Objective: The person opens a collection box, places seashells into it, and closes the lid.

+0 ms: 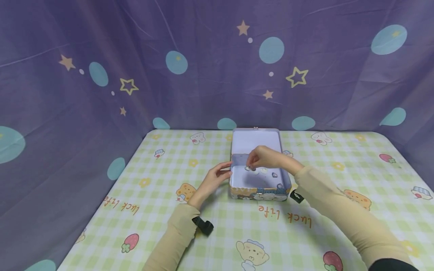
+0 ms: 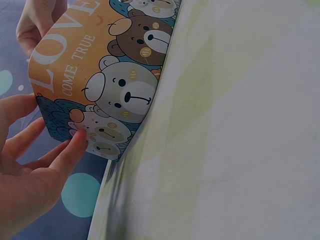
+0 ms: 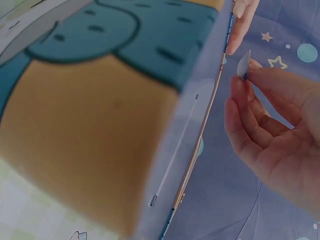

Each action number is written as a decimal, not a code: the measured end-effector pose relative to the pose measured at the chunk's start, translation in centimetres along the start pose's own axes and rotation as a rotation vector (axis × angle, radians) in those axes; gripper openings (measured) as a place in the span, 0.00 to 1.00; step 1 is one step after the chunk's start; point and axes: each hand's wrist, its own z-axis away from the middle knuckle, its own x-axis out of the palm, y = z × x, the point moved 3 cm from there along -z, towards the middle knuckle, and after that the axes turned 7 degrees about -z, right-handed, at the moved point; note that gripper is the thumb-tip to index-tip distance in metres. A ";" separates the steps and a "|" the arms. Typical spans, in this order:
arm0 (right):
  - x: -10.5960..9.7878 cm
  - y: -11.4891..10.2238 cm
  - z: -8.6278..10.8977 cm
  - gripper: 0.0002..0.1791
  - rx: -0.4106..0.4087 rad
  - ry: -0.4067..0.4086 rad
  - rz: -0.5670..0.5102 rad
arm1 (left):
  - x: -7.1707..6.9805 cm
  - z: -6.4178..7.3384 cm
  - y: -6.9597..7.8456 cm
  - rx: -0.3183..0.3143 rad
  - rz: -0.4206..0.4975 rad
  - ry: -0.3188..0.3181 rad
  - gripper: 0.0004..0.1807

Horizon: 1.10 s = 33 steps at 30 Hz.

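One small pale piece [image 3: 243,65], perhaps a sticker, is pinched in the right hand [image 1: 266,157] fingers above the open bear-print tin [image 1: 259,190]. Relaxed left hand [image 1: 213,180] fingers touch the tin's left wall; it sits mid-desk [image 1: 162,210] on a checked cloth.

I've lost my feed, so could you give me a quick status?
Left hand steadies open tin box. Right hand pinches small white piece over it. Nothing in the way.
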 end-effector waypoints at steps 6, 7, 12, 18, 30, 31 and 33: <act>0.4 0.0 -0.3 0.04 0.002 -0.015 -0.003 | 0.0 0.0 0.0 -0.002 -0.002 0.004 0.24; 0.5 0.0 -0.3 0.04 0.004 -0.016 -0.003 | 0.0 0.0 0.0 -0.004 -0.004 0.006 0.24; 0.6 0.1 -0.3 0.05 -0.008 -0.027 0.032 | 0.0 0.0 0.0 0.001 -0.013 0.014 0.24; 0.3 0.3 0.0 0.07 -0.013 -0.012 0.102 | 0.1 0.0 -0.1 -0.004 0.001 0.014 0.23; -2.2 1.7 2.9 0.08 0.031 0.149 0.036 | -0.2 -0.2 0.0 -0.005 -0.093 0.011 0.23; -2.4 1.9 3.1 0.09 0.028 0.170 0.044 | -0.3 -0.4 -0.2 -0.003 -0.097 0.011 0.23; -3.0 2.2 3.6 0.09 0.031 0.212 0.070 | -0.5 -0.8 -0.7 -0.001 -0.103 0.018 0.23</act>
